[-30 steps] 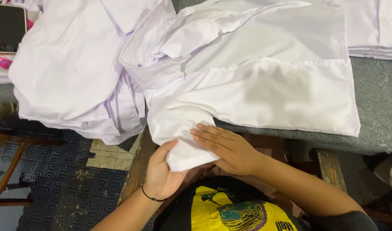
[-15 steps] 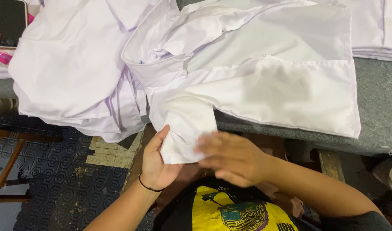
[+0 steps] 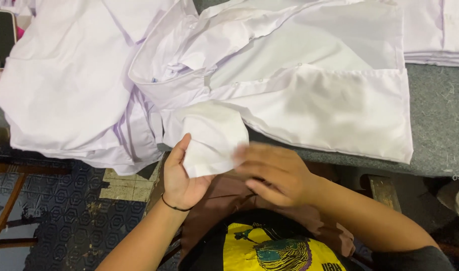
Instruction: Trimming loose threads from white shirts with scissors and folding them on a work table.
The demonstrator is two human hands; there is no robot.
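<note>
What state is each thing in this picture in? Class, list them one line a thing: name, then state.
White shirt: spread open on the grey table, front unbuttoned.
Sleeve cuff: hanging over the table edge, held up.
Left hand: gripping the cuff from below.
Right hand: blurred, just beside the cuff.
Heap of white garments: crumpled.
Folded white stack: neat, flat.
Phone: screen dark.

Shirt (image 3: 309, 85) spread on table (image 3: 440, 125), sleeve (image 3: 209, 138) hanging over near edge between left hand (image 3: 181, 175) and right hand (image 3: 277, 173); heap (image 3: 69, 85) left, phone (image 3: 0, 37) far left.
</note>
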